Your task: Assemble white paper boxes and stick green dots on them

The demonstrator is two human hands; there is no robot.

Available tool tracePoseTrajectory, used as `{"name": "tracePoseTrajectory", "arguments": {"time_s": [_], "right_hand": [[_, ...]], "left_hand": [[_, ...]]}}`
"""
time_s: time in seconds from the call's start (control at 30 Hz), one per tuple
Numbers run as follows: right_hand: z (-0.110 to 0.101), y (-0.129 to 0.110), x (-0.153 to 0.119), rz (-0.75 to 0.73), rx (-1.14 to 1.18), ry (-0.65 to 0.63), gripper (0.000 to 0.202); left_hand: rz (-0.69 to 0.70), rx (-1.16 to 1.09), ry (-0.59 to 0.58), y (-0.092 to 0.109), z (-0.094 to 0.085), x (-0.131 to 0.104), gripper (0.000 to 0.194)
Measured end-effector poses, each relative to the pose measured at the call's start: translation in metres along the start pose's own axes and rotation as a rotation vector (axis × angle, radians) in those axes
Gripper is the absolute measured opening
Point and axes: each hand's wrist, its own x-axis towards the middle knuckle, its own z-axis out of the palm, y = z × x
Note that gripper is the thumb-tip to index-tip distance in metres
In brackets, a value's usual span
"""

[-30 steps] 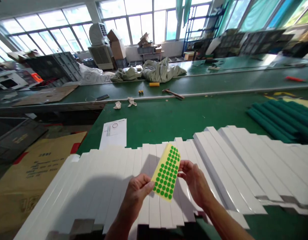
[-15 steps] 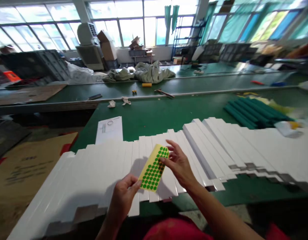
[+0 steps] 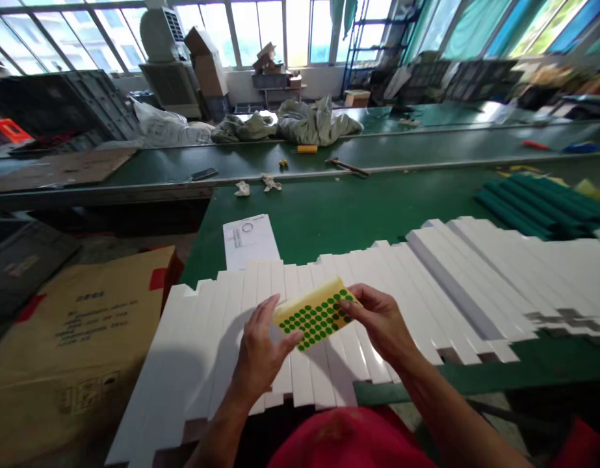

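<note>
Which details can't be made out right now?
- Sticker sheet, head view: back faces away; some dots covered by the right hand.
- Left hand, head view: fingertip contact behind the sheet is hidden, so its grip is unclear.
- Paper, head view: print too small; lower part covered by white strips.
- Cardboard box, head view: small lettering blurred.
- Green rolls, head view: cut off by right edge.

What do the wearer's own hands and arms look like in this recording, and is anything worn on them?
The left hand and right hand are both bare, with no gloves. No sleeve, watch or bracelet shows on the visible forearms. Red clothing shows at the bottom edge. Rings and nails are too small to judge.
</note>
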Motion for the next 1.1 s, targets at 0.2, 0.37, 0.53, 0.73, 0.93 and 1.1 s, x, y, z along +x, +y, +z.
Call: {"name": "tracePoseTrajectory", "arguments": {"time_s": [0.2,0.37,0.53,0.73,0.93,1.1], "right_hand": [[0.032,0.018,0.006,0.178,0.426,0.013,0.022],[0.035,0.025,0.015,0.242,0.556,0.075,0.021],[0.049,0.043,0.01,0.26,0.748,0.017,0.022],[0.082,0.06,0.001,0.398,0.671,0.011,0.033],[0.092,0.061,0.006,0.395,0.679,0.046,0.025],[0.095,0.055,0.008,0.405,0.666,0.054,0.024]], "left_hand": [[0.139,0.064,-0.178,0.013,-0.003,0.018,0.054],[-0.052,-0.111,-0.187,0.0,-0.008,0.018,0.051],[-0.14,-0.232,-0.16,-0.008,-0.005,0.015,0.034],[-0.135,-0.136,0.059,-0.005,0.002,0.013,0.049],[-0.32,-0.424,0.105,-0.012,0.004,0.005,0.048],[-0.395,-0.627,0.141,-0.008,0.006,0.002,0.041]]}}
